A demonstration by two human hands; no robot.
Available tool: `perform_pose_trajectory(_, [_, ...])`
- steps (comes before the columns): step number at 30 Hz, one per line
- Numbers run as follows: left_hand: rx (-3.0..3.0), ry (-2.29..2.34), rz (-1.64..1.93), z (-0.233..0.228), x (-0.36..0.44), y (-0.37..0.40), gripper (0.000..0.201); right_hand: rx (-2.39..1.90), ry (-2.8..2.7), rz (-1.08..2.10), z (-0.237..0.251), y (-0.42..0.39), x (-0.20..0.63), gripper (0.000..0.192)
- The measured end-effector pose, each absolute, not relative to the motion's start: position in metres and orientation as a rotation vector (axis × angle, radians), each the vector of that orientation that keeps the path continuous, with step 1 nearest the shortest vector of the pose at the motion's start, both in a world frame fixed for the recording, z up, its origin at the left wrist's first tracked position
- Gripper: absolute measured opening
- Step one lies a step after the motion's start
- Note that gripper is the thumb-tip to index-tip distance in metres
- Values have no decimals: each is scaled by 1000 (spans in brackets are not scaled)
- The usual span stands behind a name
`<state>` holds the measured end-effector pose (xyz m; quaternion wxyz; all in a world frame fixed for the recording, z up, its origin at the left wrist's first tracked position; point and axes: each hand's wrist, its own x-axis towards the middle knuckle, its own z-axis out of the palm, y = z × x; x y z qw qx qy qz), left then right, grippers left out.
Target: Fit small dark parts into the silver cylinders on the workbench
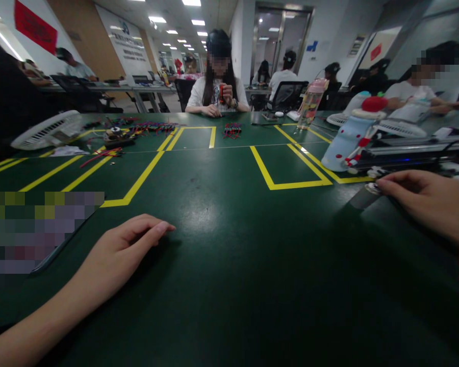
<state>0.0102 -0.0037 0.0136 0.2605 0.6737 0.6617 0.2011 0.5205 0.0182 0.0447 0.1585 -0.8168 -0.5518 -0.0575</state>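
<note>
A small dark cylindrical part w/ a silvery end (368,192) is seen lying on the green mat (229,244), at the right edge, just in front of a black device (409,153). It is touched by the fingertips of the right hand (432,204); fingers are held close together, lightly curled, not clamped round it, so nothing is gripped yet. The left hand (126,250) is laid flat on the mat, palm down, fingers narrow and loosely bent, holding nothing; a blurred flat object (42,229) lies just beside it to the left.

Judged step: the part is being reached for, pick-up not done. A pinch on its sides would be called for next, w/ care that it is not rolled away.

Further out: yellow tape lines (290,183), a pale blue bottle w/ red cap (348,137), wire bundles (232,130), a white fan (48,130). A person (218,92) is seated opposite, hands busy w/ something red.
</note>
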Motion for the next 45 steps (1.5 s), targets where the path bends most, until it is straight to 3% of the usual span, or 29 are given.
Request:
perform_pose_trajectory(9, [1799, 1785, 537, 13, 10, -4, 43, -2322, -1420, -51, 43, 19, 512, 43])
perform_pose_trajectory(18, [1802, 1793, 525, 13, 10, -4, 43, -2202, -1382, 84, 45, 16, 510, 31])
perform_pose_trajectory(22, [1808, 1787, 513, 13, 9, -5, 39, -2201, -1418, 173, 43, 15, 518, 46])
perform_pose_trajectory(24, [1810, 1790, 523, 12, 9, -5, 39, -2199, -1468, 114, 40, 16, 518, 52])
perform_pose_trajectory(28, [1816, 1783, 536, 12, 10, -3, 39, -1949, -1561, -20, 30, 13, 491, 44])
perform_pose_trajectory(34, [1824, 1784, 539, 12, 10, -5, 39, -1290, -1947, 352, 22, -10, 384, 35])
perform_pose_trajectory(40, [1844, 1770, 554, 10, 5, -4, 38, -1025, -2144, 653, 18, -21, 320, 23])
perform_pose_trajectory(45, [1970, 1605, 561, 18, 27, -4, 32, -1073, -2073, 813, 4, -21, 321, 45])
